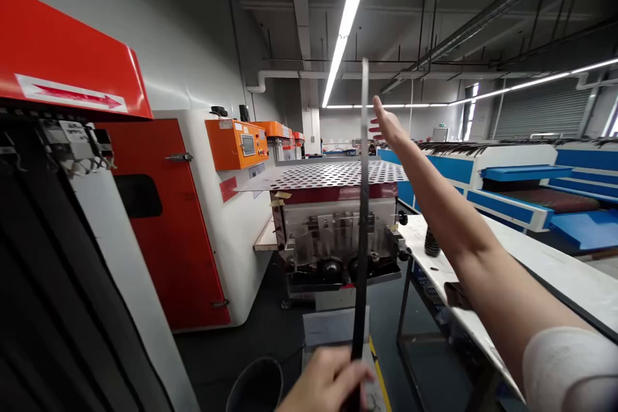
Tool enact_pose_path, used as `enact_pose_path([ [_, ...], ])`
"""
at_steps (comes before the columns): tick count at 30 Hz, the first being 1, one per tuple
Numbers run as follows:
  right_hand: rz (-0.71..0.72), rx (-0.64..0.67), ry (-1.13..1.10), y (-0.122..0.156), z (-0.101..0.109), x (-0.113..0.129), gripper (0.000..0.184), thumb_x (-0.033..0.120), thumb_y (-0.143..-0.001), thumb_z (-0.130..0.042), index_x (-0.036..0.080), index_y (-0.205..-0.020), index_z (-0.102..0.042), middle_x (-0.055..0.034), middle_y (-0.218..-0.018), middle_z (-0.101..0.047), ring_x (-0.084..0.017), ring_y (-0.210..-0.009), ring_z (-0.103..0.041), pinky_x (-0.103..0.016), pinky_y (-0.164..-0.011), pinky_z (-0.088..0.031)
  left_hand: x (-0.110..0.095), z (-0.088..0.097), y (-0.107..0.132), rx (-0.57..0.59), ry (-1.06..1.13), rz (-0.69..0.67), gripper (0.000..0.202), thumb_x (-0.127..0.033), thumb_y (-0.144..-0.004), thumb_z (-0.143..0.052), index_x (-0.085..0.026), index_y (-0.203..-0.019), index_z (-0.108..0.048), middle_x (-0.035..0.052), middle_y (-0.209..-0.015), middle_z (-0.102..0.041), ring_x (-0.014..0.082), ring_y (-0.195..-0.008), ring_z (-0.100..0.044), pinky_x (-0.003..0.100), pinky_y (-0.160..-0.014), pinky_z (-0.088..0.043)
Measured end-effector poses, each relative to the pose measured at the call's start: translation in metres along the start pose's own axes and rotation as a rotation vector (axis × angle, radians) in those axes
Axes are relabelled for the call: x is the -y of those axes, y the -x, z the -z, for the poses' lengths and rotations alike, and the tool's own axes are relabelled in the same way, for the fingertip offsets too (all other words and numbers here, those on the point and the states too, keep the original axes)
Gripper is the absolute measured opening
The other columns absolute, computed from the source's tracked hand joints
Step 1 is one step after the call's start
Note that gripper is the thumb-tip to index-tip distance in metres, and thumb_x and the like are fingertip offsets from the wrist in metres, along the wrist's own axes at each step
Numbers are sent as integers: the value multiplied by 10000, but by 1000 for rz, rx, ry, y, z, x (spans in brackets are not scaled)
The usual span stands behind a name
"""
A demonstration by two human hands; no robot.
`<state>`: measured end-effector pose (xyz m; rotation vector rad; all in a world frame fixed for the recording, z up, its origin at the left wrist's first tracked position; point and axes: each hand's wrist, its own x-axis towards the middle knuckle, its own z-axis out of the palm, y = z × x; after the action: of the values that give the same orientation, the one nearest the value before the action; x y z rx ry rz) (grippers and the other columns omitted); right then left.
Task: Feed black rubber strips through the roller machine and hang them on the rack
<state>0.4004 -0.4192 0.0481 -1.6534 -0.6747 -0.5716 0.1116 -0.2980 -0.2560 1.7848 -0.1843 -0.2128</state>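
Note:
A long, narrow black strap (363,225) stands nearly upright in front of me, its upper end pale and blurred under the ceiling light. Low in the view, my left hand (328,378) is closed around the strap's lower part. My right arm reaches far forward and up. At its end my right hand (390,127) has its thumb raised and its fingers apart, just right of the strap's upper part. I see no grip on the strap there. Behind the strap is a machine (333,238) with a clear front cover and a perforated metal top (328,174).
To the left stand a red and white cabinet (168,225) and a red-hooded rack (77,51) with dark straps hanging. An orange control box (239,143) juts out. A white table (545,257) runs along the right; a black bin (255,386) sits below. Blue and white conveyors (512,161) stand beyond.

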Motion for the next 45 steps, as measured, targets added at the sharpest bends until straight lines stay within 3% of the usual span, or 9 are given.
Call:
enact_pose_path([
  [3, 83, 4, 38, 69, -3, -31, 630, 692, -903, -350, 148, -893, -668, -83, -877, -662, -156, -758, -617, -254, -650, -486, -45, 31, -31, -53, 103, -147, 425, -513, -902, -457, -149, -882, -673, 37, -683, -670, 116, -531, -533, 217, -486, -401],
  [5, -60, 190, -7, 138, -5, -46, 667, 715, -889, -338, 148, -790, -675, -69, -718, -632, -136, -613, -568, -230, -520, -432, -63, 49, -52, -82, 146, -183, 407, -489, -885, -473, -121, -847, -644, 44, -638, -651, 101, -468, -501, 200, -433, -384],
  [8, -335, 556, -185, 218, -17, -60, 548, 679, -843, -503, 154, -847, -660, -21, -679, -595, -102, -529, -497, -203, -434, -345, -67, 64, -70, -55, 147, -171, 388, -485, -853, -509, -116, -843, -628, 50, -621, -658, 95, -416, -495, 194, -398, -393],
  [11, -382, 713, -334, 248, -27, -65, 403, 566, -783, -674, 168, -800, -609, 55, -574, -492, -65, -492, -430, -181, -448, -317, -62, 75, -72, 81, 48, -102, 395, -512, -820, -579, -124, -837, -648, 46, -609, -666, 114, -410, -542, 210, -411, -439],
  [16, -363, 885, -347, 236, -21, -58, 385, 529, -774, -696, 167, -733, -571, 33, -630, -571, -89, -537, -540, -200, -493, -454, -102, 110, -91, 13, -16, -44, 558, -656, -810, -532, -117, -800, -677, 110, -757, -709, 107, -386, -534, 199, -305, -332],
  [20, -186, 988, -267, 196, -8, -34, 327, 483, -822, -661, 163, -803, -591, 11, -696, -620, -121, -611, -635, -229, -537, -542, -186, 144, -131, -117, 17, -280, 238, -338, -838, -667, -101, -826, -663, 89, -806, -690, 13, -441, -423, 130, -361, -252],
  [25, 173, 754, -80, 111, -3, -7, 280, 429, -823, -680, 159, -831, -606, -15, -745, -668, -147, -695, -684, -273, -628, -583, -290, 169, -163, -275, -41, -550, 161, -177, -909, -585, -111, -763, -599, 53, -772, -653, 15, -536, -393, 170, -498, -317],
  [28, 325, 591, 18, 79, -9, -8, 266, 416, -830, -673, 162, -796, -602, -7, -704, -661, -148, -657, -679, -276, -617, -571, -321, 172, -168, -314, -85, -636, 168, -138, -904, -585, -122, -741, -546, 41, -799, -655, 15, -538, -385, 182, -520, -317],
  [45, 147, 678, -156, 116, -35, -59, 259, 463, -893, -577, 211, -874, -522, -11, -776, -648, -177, -734, -679, -318, -654, -598, -248, 149, -168, -390, -210, -663, 49, -161, -909, -580, -119, -934, -579, 17, -753, -662, 30, -477, -489, 198, -549, -394],
])
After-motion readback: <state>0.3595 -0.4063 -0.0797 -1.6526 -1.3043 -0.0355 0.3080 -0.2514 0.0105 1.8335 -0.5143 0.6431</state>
